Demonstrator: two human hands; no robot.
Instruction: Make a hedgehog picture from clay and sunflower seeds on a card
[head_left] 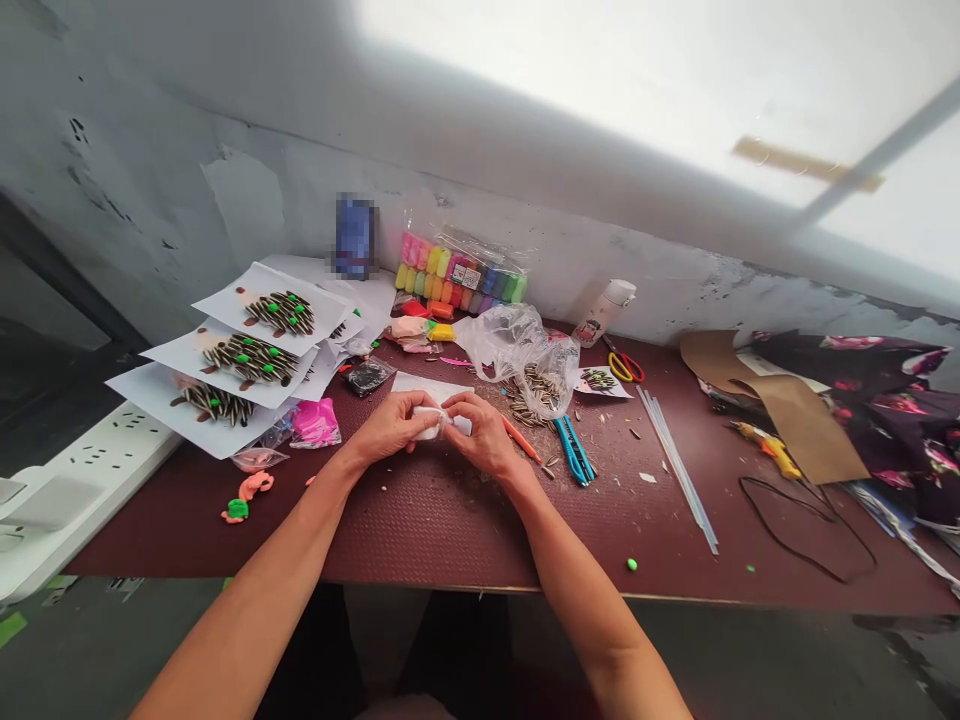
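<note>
Over the front half of the table, my left hand (pixel 397 428) and my right hand (pixel 478 430) meet with fingers closed on a small, soft-looking white packet (pixel 429 424). Its far side and contents are hidden by my fingers. Just behind it lies a sheet of white paper (pixel 409 381). To the right of my right hand are an orange pen-like tool (pixel 521 438) and a teal utility knife (pixel 574 450). Striped sunflower seeds (pixel 534 395) are heaped beyond them, partly under a clear plastic bag (pixel 504 340).
Hedgehog pictures made with seeds (pixel 244 355) are stacked at the left, near a power strip (pixel 82 480). Coloured clay packs (pixel 457 275) stand against the wall. Rightward lie scissors (pixel 624 365), glue sticks (pixel 679 470), a yellow glue gun (pixel 772 448) and its cord. A white bottle (pixel 604 312) stands behind.
</note>
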